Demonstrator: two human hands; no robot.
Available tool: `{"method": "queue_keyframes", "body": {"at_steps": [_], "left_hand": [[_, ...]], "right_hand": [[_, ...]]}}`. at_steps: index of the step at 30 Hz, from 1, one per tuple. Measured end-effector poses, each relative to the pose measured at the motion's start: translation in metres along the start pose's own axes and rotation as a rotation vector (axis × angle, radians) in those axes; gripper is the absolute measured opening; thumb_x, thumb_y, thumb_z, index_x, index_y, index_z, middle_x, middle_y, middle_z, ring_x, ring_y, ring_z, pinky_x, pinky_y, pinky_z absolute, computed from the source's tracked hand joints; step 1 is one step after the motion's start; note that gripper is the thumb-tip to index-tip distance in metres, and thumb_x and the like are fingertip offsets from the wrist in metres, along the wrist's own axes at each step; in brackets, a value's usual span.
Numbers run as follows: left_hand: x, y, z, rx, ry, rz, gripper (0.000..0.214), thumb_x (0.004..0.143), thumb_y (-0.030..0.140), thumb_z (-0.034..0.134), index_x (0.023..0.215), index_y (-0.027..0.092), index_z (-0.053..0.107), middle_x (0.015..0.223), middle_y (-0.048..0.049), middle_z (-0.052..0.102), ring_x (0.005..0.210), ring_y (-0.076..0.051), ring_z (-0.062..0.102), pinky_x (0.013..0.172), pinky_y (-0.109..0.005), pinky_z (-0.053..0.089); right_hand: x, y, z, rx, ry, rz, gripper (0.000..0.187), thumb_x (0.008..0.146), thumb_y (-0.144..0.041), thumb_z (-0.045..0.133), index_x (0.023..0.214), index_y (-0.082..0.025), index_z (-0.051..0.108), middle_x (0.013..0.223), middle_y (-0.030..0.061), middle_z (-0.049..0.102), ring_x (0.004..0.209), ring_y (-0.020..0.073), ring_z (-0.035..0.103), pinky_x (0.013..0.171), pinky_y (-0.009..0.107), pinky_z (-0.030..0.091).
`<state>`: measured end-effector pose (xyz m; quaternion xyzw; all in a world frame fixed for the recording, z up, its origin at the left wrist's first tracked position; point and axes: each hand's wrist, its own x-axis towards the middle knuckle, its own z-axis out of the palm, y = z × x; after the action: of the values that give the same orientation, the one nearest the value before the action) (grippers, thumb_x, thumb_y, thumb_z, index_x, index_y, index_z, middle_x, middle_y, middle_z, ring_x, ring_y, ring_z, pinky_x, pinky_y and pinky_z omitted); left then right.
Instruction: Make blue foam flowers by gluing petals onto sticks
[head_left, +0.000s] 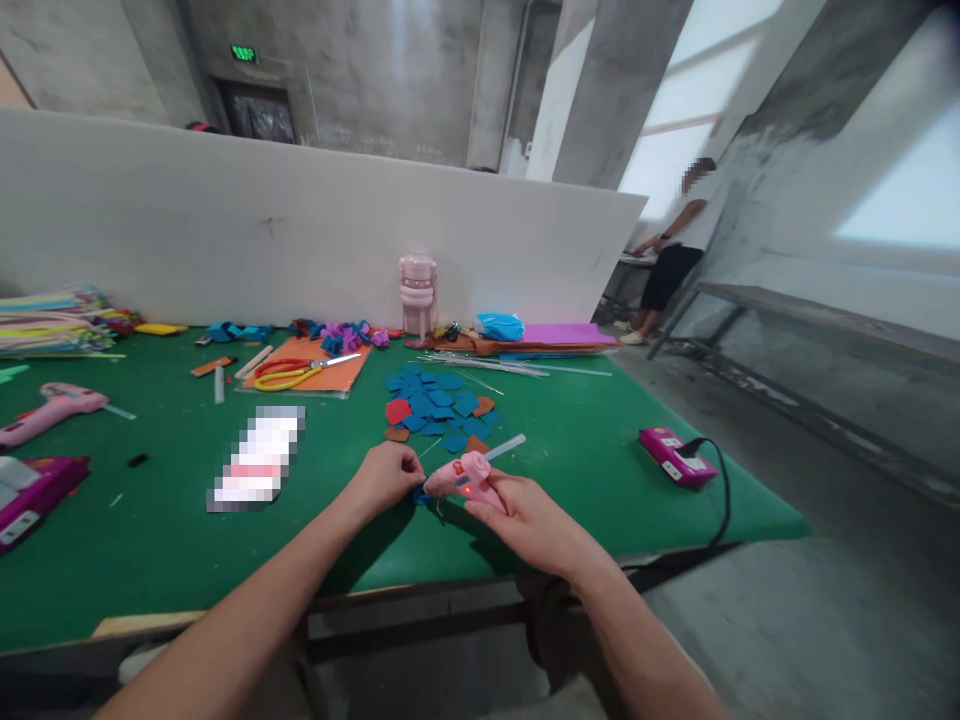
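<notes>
My right hand (529, 515) is wrapped round a pink hot glue gun (474, 472), with a clear glue stick (507, 447) poking out of its back end. The gun's nozzle points left, at a small blue piece (421, 494). My left hand (386, 475) pinches that blue piece just above the table's front part; a thin stem-like line rises beside the fingers. Directly beyond both hands lies a pile of blue cut pieces (429, 400), with a red piece (398, 411) and a few brown ones (397, 434) among them.
Scissors (289, 376) lie on an orange sheet (337, 372) at the back left. A pink bottle (418, 300) stands against the white partition (315, 230). A second glue gun (56, 412) rests at left. A purple power strip (677, 458) with a black cable sits right. One person (679, 240) stands far right.
</notes>
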<state>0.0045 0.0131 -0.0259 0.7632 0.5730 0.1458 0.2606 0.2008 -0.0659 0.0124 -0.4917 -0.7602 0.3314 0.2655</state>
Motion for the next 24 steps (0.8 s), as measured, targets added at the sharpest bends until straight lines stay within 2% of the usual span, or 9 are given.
{"method": "queue_keyframes", "body": {"at_steps": [19,24], "left_hand": [[0.0017,-0.0013,0.0007,0.011,-0.009,-0.014,0.016,0.062,0.028,0.054,0.06,0.016,0.066,0.059,-0.0013,0.063,0.058,-0.013,0.053,0.05,-0.021,0.032],[0.0008,0.0003,0.0,0.002,-0.011,-0.011,0.017,0.061,0.028,0.054,0.06,0.016,0.066,0.059,-0.0017,0.063,0.059,-0.014,0.054,0.05,-0.021,0.033]], "right_hand": [[0.0013,0.0008,0.0019,-0.076,-0.008,-0.039,0.023,0.082,-0.028,0.044,0.099,-0.018,0.057,0.084,0.0031,0.06,0.075,0.0155,0.053,0.068,0.025,0.038],[0.0014,0.0019,0.0025,-0.086,-0.005,-0.038,0.02,0.082,-0.028,0.044,0.092,-0.017,0.058,0.085,0.0036,0.061,0.077,0.0159,0.054,0.07,0.024,0.038]]}}
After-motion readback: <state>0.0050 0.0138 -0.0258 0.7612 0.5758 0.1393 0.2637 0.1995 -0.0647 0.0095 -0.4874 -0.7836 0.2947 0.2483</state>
